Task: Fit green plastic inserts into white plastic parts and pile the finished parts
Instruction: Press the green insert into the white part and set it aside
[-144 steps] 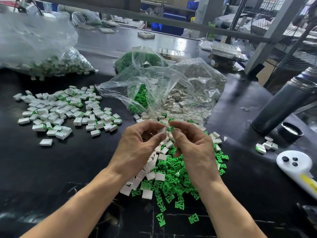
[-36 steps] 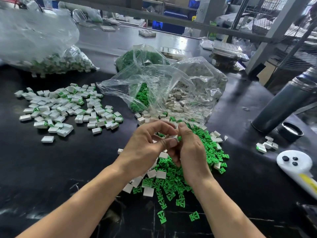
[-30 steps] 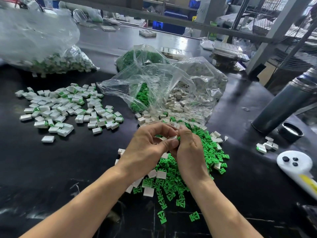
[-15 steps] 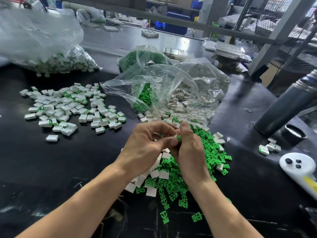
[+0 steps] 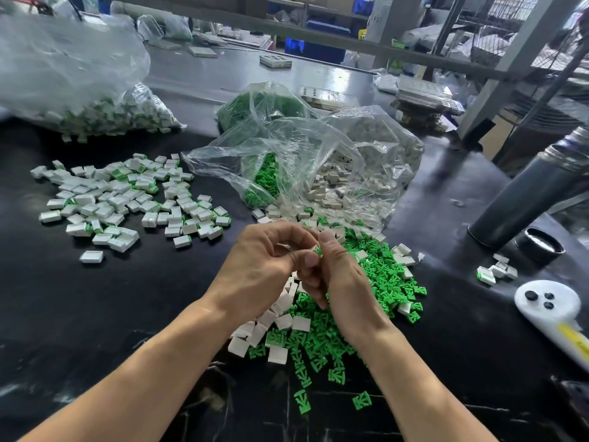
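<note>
While both hands, left hand (image 5: 261,269) and right hand (image 5: 342,275), pinch one white part with a green insert (image 5: 316,249) above the worktop (image 5: 143,298), push straight until it clicks

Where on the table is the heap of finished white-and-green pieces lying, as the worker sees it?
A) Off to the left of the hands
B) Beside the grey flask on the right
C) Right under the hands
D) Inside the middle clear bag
A: the spread of finished parts, white with green showing, lies on the black table left of both hands.
</note>
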`<state>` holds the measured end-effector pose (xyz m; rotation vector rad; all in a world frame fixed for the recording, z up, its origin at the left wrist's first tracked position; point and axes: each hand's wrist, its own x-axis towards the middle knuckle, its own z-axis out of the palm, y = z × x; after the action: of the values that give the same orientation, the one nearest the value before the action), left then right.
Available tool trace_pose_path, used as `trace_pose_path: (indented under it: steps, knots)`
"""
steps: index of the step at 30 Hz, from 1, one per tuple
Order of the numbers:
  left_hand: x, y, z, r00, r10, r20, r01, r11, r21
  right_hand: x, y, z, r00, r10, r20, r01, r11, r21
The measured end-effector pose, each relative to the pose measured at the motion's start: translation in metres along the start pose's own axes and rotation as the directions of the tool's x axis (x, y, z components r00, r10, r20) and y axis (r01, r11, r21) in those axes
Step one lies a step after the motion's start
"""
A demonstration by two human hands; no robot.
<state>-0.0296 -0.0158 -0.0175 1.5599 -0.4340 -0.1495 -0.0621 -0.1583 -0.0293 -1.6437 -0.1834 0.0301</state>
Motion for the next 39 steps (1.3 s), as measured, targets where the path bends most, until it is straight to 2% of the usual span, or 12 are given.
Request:
trace_pose_path:
  steps: [3,5,14,18,21,24,26,29,35,39]
  knots:
    - [0.001,0.001,-0.001,1.000,0.017,0.004,-0.017,0.998,0.064,0.000,-0.001,0.003,1.000,-0.003,-0.018,0.001,0.994,-0.111]
    - [0.000,0.003,-0.002,1.000,0.029,0.003,-0.029,0.995,0.096,0.000,-0.001,0.005,1.000,-0.004,-0.019,0.002,0.993,-0.119]
    - [0.001,0.002,-0.006,1.000,0.003,0.008,-0.003,1.000,0.031,0.000,0.000,0.005,0.999,-0.040,-0.025,0.041,0.998,0.038]
    - [-0.002,0.003,-0.004,0.999,-0.029,0.037,0.030,0.998,-0.053,0.003,0.005,0.000,0.999,0.039,0.026,-0.043,0.986,0.161]
    - [0.000,0.002,-0.004,1.000,-0.018,-0.015,0.018,1.000,-0.020,0.000,0.005,-0.002,0.994,0.018,-0.108,-0.002,0.990,0.144]
    - [0.002,-0.001,-0.008,0.994,-0.004,-0.112,0.008,0.999,0.042,-0.002,0.001,-0.009,0.958,-0.129,-0.257,0.113,0.991,-0.077]
    - [0.002,-0.002,-0.009,0.991,0.001,-0.133,0.004,0.999,0.039,-0.003,-0.002,-0.015,0.942,-0.217,-0.257,0.187,0.973,-0.138]
    - [0.001,-0.002,-0.008,0.994,0.003,-0.107,0.000,1.000,0.029,-0.005,-0.003,-0.015,0.942,-0.244,-0.229,0.200,0.959,-0.201]
    - [-0.001,-0.001,-0.004,0.997,0.035,-0.071,-0.033,0.999,0.031,-0.005,-0.001,-0.017,0.940,-0.193,-0.283,0.154,0.976,-0.155]
    - [-0.004,-0.006,0.000,0.985,0.139,-0.098,-0.118,0.974,0.193,-0.005,-0.002,-0.015,0.940,-0.125,-0.318,0.115,0.992,-0.050]
